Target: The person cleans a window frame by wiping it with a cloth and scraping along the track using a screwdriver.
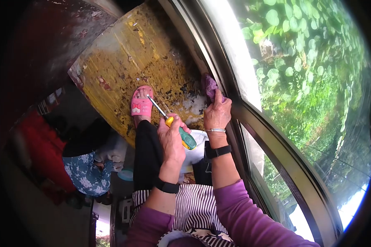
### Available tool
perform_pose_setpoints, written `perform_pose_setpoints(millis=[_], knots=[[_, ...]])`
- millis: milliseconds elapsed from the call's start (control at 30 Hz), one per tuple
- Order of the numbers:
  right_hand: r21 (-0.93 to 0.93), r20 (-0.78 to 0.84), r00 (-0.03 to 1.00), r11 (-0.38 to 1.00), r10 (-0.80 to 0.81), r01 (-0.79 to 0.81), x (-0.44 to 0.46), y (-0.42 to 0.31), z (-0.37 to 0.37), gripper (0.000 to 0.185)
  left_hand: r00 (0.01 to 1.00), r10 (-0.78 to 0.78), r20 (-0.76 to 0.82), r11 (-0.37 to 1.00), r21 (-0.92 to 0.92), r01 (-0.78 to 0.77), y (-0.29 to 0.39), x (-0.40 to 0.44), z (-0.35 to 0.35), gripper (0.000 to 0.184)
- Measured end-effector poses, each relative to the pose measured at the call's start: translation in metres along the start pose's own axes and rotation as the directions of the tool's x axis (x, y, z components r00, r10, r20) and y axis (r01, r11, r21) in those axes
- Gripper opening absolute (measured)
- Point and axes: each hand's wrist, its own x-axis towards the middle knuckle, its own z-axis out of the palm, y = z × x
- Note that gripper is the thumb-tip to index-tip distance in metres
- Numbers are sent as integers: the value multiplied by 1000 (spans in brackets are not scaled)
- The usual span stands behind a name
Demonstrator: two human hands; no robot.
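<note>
My right hand (217,116) holds a purple cloth (211,86) at the window frame (268,136), apparently wiping; my left hand (171,144) grips a screwdriver (187,140). A stroke here calls for steady pressure, the metal tip kept off the glass.

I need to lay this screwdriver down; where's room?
Beyond the pink slipper, toward the far edge of the yellow board, and left of the slipper; both patches are speckled. Crowded: by the window frame, around right hand and purple cloth.
</note>
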Motion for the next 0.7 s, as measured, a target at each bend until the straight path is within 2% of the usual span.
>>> perform_pose_setpoints(millis=[67, 100, 133, 200, 233, 267, 333, 367, 433, 467, 500, 533, 567, 600, 633, 667, 700], knots=[[-100, 151, 981, 990, 117, -103, 4, 0, 13, 35, 1000, 16, -1, 1000, -8, -16, 1, 0, 1, 11], [-134, 158, 974, 981, 159, -139, 7, -2, 14, 27, 1000, 27, -5, 1000, -7, -27, 2, -1, 2, 13], [-137, 158, 974, 981, 159, -138, 4, 1, 9, 27, 1000, 25, -5, 1000, -9, -25, 3, -3, 2, 13], [242, -36, 991, 961, -131, 135, -9, 6, -14, 25, 1000, 11, -12, 1000, -5, -12, 5, -1, 2, 13], [346, -71, 985, 922, -157, 172, -18, -1, -33, 24, 1000, 8, -19, 1000, -6, -8, 6, -1, 1, 13], [463, -53, 990, 875, -129, 139, -28, -6, -50, 23, 1000, 4, -13, 1000, -1, -4, 6, -2, 1, 12], [463, -67, 965, 849, -252, 254, -39, -11, -69, 17, 1000, 13, -8, 1000, 2, -13, 9, -1, 2, 11], [467, -72, 963, 845, -258, 261, -38, -17, -78, 17, 999, 43, -14, 988, 152, -40, 8, -1, 3, 13], [322, -97, 912, 854, -399, 408, -38, -23, -91, 13, 999, 53, 10, 913, 404, -53, 11, -2, 4, 19], [271, -101, 891, 849, -443, 453, -39, -23, -94, 12, 998, 54, 12, 912, 406, -54, 12, -3, 6, 19], [495, -42, 942, 812, -333, 309, -42, -23, -94, 11, 999, 32, 20, 912, 409, -38, 11, -4, 8, 24], [683, 44, 971, 716, -234, 142, -44, -23, -94, 10, 1000, 9, 30, 911, 413, -21, 12, -5, 10, 30], [697, 174, 970, 717, -172, 2, -45, -24, -98, 9, 997, 54, 51, 900, 431, -71, 13, -5, 11, 35], [696, 174, 971, 718, -165, -3, -47, -21, -97, 9, 997, 50, 54, 898, 435, -69, 13, -6, 11, 35], [669, 265, 964, 713, 33, -208, -48, -15, -92, 12, 997, 71, -10, 924, 377, -62, 12, -6, 11, 32], [626, 345, 911, 667, 227, -404, -51, -7, -84, 15, 993, 90, -74, 946, 318, -62, 13, -5, 12, 29], [790, 310, 879, 416, 363, -451, -56, 8, -65, 20, 990, 110, -85, 944, 322, -77, 14, -5, 11, 27]])
